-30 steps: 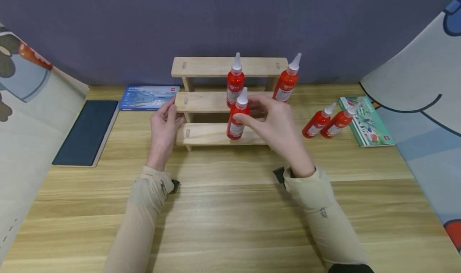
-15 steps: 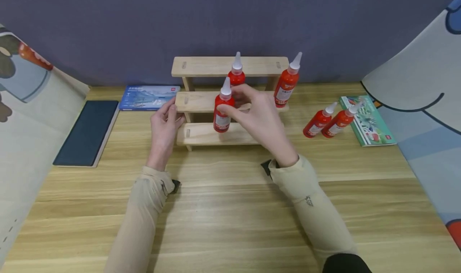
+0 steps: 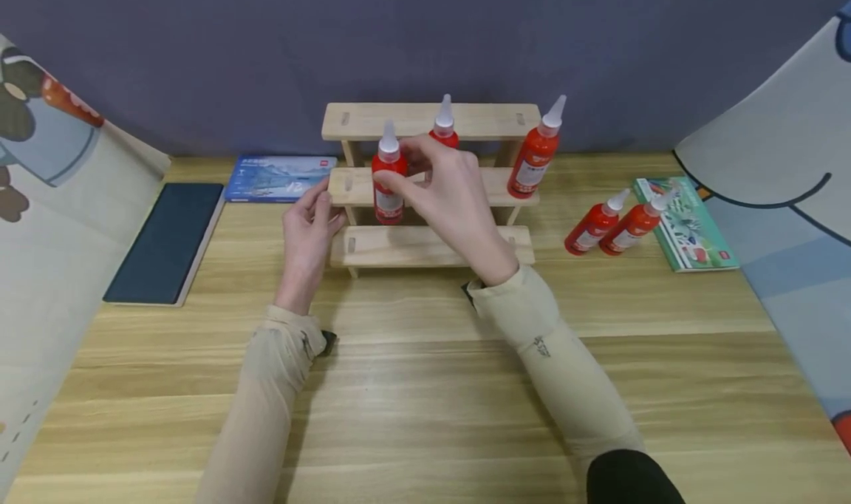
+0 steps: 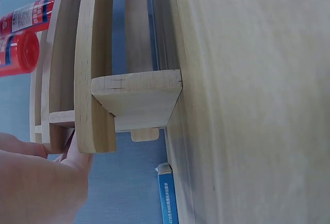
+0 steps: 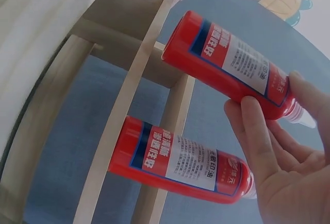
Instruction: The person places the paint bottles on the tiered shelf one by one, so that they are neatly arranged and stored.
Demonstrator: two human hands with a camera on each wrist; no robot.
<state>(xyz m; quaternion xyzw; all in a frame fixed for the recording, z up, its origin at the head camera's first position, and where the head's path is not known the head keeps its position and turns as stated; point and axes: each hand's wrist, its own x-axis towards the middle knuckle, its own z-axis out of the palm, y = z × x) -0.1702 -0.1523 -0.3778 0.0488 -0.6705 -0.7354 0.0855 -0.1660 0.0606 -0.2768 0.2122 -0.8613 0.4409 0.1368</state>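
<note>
My right hand [image 3: 445, 193] pinches a red ink bottle [image 3: 388, 186] with a pointed white nozzle between thumb and fingers. The bottle is upright over the left part of the three-tier wooden rack [image 3: 425, 245]; in the right wrist view its base shows apart from the shelf board. My left hand [image 3: 307, 234] grips the left end of the middle tier, thumb in front. A second ink bottle [image 5: 180, 162] stands mid-way along the middle tier, partly hidden by my right hand in the head view. Another ink bottle [image 3: 534, 157] stands at that tier's right end.
Two more red bottles [image 3: 601, 227] stand on the table right of the rack, beside a green booklet [image 3: 691, 227]. A blue flat box [image 3: 279, 179] and a dark notebook [image 3: 165, 242] lie to the left. A dark blue partition [image 3: 425, 38] rises behind the rack.
My right hand has carried the ink bottle leftward and up, from in front of the rack's middle to over its left part. My left hand has kept its place on the rack.
</note>
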